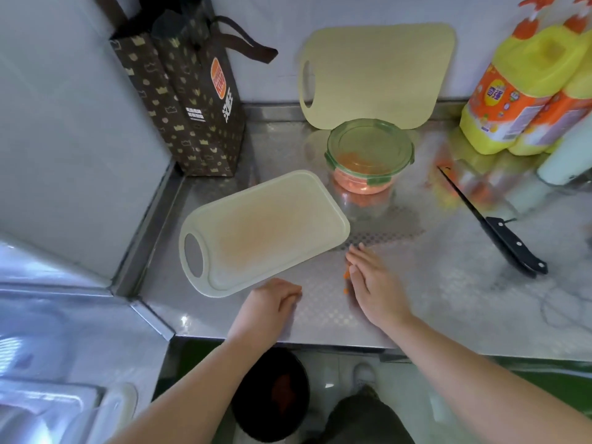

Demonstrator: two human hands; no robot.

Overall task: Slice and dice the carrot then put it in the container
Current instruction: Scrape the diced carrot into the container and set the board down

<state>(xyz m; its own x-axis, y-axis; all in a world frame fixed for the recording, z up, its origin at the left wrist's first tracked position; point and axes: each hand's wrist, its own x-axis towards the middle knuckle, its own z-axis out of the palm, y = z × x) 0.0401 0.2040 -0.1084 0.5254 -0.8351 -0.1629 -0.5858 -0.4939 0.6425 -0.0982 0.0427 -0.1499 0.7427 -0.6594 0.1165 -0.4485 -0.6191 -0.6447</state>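
**Carrot diced in the lidded container, stray bits by the front edge**

A patterned paper bag (189,107) stands in the back left corner of the counter (448,299). A bare, orange-stained cutting board (262,232) lies at an angle left of centre, its front corner just beside the left hand (272,302), which rests near the front edge with fingers curled in, nothing visible in them. Open steel lies between the hands. Two small carrot bits (346,275) lie against the right hand (374,283), which is flat with straight fingers. Behind, the container (370,161) holds the orange dice under a green lid. A second board (378,75) leans on the back wall. A knife (490,219) lies on clear counter to the right, with yellow bottles (525,91) in the back right corner.
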